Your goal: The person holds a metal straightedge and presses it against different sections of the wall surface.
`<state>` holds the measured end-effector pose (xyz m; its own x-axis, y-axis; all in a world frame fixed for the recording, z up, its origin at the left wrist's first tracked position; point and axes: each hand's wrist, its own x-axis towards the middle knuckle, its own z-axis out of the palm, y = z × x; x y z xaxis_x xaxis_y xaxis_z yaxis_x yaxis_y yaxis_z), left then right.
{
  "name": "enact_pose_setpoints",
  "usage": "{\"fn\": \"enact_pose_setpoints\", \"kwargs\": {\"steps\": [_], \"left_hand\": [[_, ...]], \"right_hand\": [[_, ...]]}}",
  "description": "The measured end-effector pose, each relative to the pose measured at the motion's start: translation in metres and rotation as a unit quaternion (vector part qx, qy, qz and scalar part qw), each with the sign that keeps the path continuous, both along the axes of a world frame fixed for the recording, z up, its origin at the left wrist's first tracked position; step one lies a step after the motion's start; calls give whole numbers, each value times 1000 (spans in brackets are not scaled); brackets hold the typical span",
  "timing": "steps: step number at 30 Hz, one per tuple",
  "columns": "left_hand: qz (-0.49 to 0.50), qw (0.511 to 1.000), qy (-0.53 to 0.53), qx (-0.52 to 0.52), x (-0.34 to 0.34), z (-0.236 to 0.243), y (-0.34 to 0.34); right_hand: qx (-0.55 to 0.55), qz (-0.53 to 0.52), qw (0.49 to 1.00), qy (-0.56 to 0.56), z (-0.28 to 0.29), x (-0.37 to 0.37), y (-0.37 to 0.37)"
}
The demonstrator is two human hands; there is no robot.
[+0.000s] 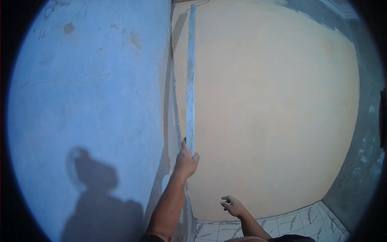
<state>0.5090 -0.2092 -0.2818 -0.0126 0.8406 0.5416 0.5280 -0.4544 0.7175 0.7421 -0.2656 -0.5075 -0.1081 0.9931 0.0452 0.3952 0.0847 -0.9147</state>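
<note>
My left hand point(186, 162) is closed around the lower end of a long, narrow metal straightedge point(191, 80). The bar stands nearly upright along the left side of the beige wall point(270, 101), close to the corner, and its grey face has whitish smears. Whether its whole length touches the wall I cannot tell. Lower and to the right, my right hand point(234, 206) hangs free in front of the same wall, fingers partly curled and apart, with nothing in them. Pale dust or plaster coats its fingertips.
A blue wall point(92, 101) with patches and stains rises on the left and carries my shadow. A grey wall point(358, 141) with white smudges stands at the right. White marble-patterned tiles point(282, 226) run along the bottom. Rough grey plaster point(318, 18) edges the beige wall's top right.
</note>
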Motion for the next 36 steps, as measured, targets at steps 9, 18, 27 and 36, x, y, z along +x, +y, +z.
{"fn": "enact_pose_setpoints", "kwargs": {"steps": [9,18,27,36], "left_hand": [[23,998,-12,57,13,140,13],[36,998,-37,25,35,83,12],[55,997,-37,27,59,165,-51],[86,994,-40,45,81,134,-88]], "right_hand": [[-15,6,1000,1,0,-2,-2],[-27,16,999,-10,-5,39,-8],[-35,38,998,-19,-12,134,-42],[-108,36,993,-17,-32,202,-77]]}}
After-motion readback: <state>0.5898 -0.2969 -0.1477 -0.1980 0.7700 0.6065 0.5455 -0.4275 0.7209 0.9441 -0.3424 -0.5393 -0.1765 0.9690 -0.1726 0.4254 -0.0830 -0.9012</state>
